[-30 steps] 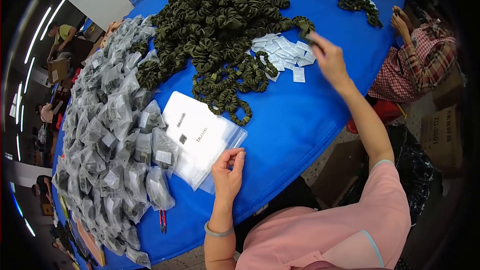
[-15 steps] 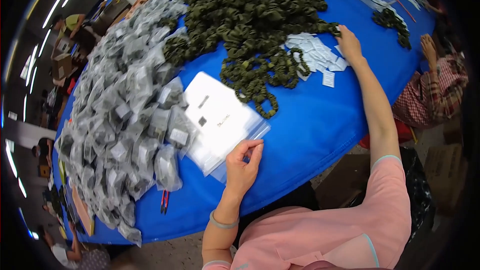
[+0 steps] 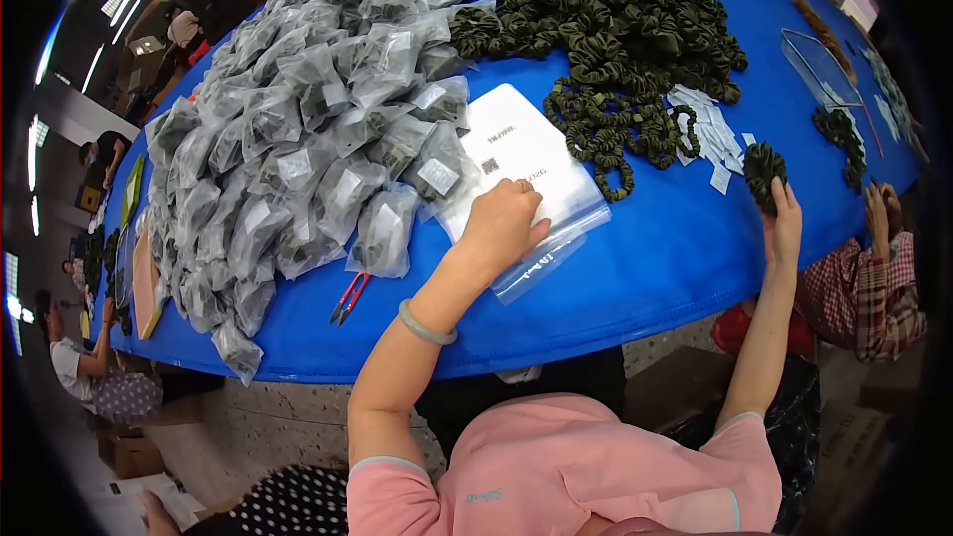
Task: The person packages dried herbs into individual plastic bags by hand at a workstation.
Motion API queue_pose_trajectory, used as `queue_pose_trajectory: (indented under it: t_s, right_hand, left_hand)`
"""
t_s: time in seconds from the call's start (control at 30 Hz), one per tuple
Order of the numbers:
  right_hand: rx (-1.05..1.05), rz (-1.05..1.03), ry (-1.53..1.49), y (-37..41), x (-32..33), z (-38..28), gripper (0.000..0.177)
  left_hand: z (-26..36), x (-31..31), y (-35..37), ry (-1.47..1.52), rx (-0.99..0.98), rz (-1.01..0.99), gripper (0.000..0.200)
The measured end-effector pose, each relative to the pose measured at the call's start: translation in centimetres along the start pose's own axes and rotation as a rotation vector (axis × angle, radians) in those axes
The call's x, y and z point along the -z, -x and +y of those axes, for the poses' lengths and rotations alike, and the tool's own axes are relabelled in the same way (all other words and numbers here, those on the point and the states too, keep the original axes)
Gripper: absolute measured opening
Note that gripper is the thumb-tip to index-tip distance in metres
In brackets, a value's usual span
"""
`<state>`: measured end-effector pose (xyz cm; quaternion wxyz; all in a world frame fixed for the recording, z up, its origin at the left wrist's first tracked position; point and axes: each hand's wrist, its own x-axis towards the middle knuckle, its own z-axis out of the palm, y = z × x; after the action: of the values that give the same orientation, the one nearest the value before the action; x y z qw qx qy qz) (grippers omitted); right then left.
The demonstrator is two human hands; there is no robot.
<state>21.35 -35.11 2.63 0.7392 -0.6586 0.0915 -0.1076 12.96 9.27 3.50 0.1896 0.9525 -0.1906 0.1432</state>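
My left hand [image 3: 504, 228] rests on a stack of clear plastic bags [image 3: 516, 129] with printed text, its fingers curled on the top bag. My right hand [image 3: 784, 228] holds a dark green scrunchie [image 3: 763, 177] upright above the right part of the table. Between the hands, toward the back, a heap of green scrunchies [image 3: 625, 10] spreads out, with small white labels [image 3: 717, 144] at its right side. Many filled bags [image 3: 298, 129] are piled to the left of the stack.
Red-handled snips [image 3: 350, 297] lie on the blue table [image 3: 556, 323] near its front edge. A wire basket [image 3: 819, 69] stands at the back right. Other people sit or stand around, one in a checked sleeve [image 3: 888, 288] at the right.
My right hand has come away from the heap's edge with a scrunchie. My left hand has moved from beside the bags onto the stack. The head view has shifted.
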Motion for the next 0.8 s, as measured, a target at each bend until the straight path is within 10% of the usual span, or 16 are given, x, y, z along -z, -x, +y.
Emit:
queue_pose_trajectory:
  t_s: [0.53, 0.67, 0.8]
  right_hand:
    - [0.003, -0.171, -0.063, 13.8, -8.3, 1.2, 0.038]
    - [0.080, -0.291, -0.117, 15.8, -12.9, 0.0, 0.040]
    - [-0.223, -0.472, -0.306, 17.5, -17.1, 0.7, 0.036]
  left_hand:
    - [1.1, -2.4, 0.8, -0.299, 0.019, -0.035, 0.012]
    - [2.1, 0.1, -0.2, -0.008, 0.275, 0.325, 0.006]
    - [2.9, -0.8, 1.1, 0.036, 0.131, 0.348, 0.007]
